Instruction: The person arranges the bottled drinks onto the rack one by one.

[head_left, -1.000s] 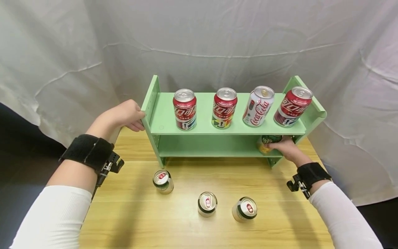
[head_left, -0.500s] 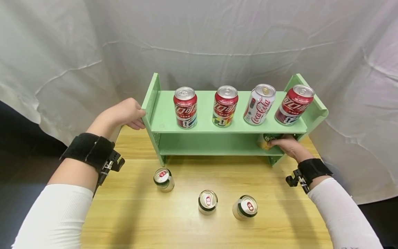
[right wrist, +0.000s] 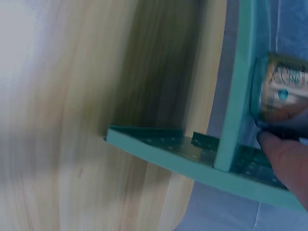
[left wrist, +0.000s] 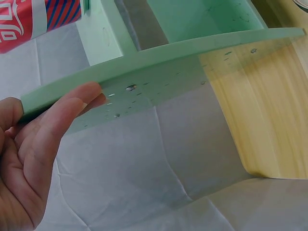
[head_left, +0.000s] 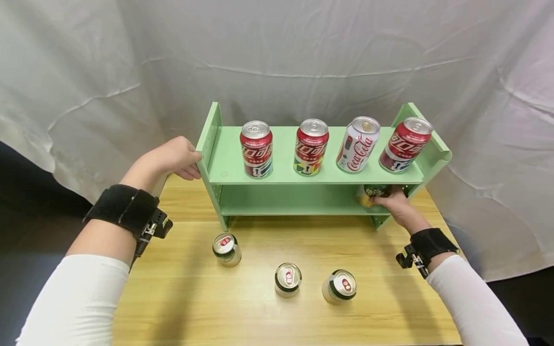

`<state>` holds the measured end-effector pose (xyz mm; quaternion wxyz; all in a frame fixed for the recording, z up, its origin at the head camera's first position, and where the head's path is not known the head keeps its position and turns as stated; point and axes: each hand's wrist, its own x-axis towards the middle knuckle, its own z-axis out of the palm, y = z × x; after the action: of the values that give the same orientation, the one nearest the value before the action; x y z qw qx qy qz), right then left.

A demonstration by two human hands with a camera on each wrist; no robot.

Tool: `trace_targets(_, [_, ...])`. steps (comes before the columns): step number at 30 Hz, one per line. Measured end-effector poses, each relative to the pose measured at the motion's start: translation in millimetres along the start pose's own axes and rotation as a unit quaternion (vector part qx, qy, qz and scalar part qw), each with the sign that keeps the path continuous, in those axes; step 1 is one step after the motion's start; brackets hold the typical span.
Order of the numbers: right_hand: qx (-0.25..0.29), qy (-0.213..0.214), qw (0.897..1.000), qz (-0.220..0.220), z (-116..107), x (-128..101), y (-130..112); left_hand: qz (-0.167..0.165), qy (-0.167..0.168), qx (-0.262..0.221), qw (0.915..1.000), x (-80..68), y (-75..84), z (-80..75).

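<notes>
My right hand point(head_left: 396, 204) grasps the green can point(head_left: 373, 196) upright, low in the shelf point(head_left: 303, 178)'s right end; my left hand point(head_left: 173, 158) grips its left wall.

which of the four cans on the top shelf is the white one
The white Coca-Cola can, third from the left; the other three on the top shelf are red.

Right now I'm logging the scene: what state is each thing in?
Green can: lower shelf, right hand grips it.
Rack: upright; left hand holds its side.
Four top-shelf cans: upright.
Three table cans: upright, unopened.
</notes>
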<state>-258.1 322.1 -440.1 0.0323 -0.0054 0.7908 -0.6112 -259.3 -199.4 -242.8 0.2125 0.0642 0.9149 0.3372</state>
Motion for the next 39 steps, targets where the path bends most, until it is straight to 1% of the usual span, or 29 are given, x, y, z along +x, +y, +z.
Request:
trace_targets(4, [0.007, 0.032, 0.999, -0.03, 7.9, -5.4, 3.2, 0.004, 0.005, 0.006, 1.0, -1.5, 1.4, -0.5])
trace_targets(6, [0.002, 0.042, 0.998, -0.043, 12.3, -7.8, 4.4, 0.007, 0.008, 0.01, 0.9999, -2.1, 2.4, -1.0])
trace_targets(10, [-0.006, 0.039, 0.999, -0.029, 18.0, -15.1, 8.4, 0.01, 0.008, 0.009, 0.9999, -2.9, 3.0, -1.5])
trace_targets(13, [0.004, 0.029, 0.999, -0.015, 19.6, -23.3, 12.1, 0.011, 0.008, 0.005, 0.9999, -2.8, 2.8, -0.3])
trace_targets(16, [0.017, 0.026, 0.999, -0.028, 21.4, -32.0, 17.4, 0.013, 0.011, 0.006, 0.9998, -2.1, 2.9, 1.9])
trace_targets(19, [0.019, 0.037, 0.998, -0.044, 25.9, -41.5, 21.2, 0.014, 0.013, 0.008, 0.9998, -1.2, 3.2, 3.9])
trace_targets(22, [0.0, 0.053, 0.997, -0.049, 31.8, -50.8, 21.3, 0.012, 0.015, 0.009, 0.9998, -0.2, 3.2, 5.4])
trace_targets(26, [-0.06, 0.095, 0.993, -0.027, 39.8, -64.9, 10.9, 0.011, 0.016, 0.003, 0.9998, 0.7, 2.1, 6.1])
trace_targets(29, [-0.086, 0.112, 0.99, -0.014, 47.3, -75.3, -0.4, 0.011, 0.017, -0.002, 0.9998, 0.4, 0.9, 5.9])
trace_targets(31, [-0.094, 0.104, 0.99, -0.018, 53.1, -81.5, -5.6, 0.011, 0.017, -0.003, 0.9998, 0.0, 0.1, 5.4])
trace_targets(33, [-0.098, 0.084, 0.991, -0.028, 59.1, -87.0, -7.3, 0.012, 0.016, -0.003, 0.9998, -0.2, -0.7, 4.7])
trace_targets(36, [-0.119, 0.04, 0.991, -0.049, 67.8, -94.9, -3.0, 0.011, 0.015, -0.007, 0.9998, -1.3, -1.7, 3.9])
trace_targets(39, [-0.145, -0.012, 0.987, -0.074, 76.8, -103.1, 5.4, 0.009, 0.01, -0.011, 0.9998, -2.6, -3.7, 3.1])
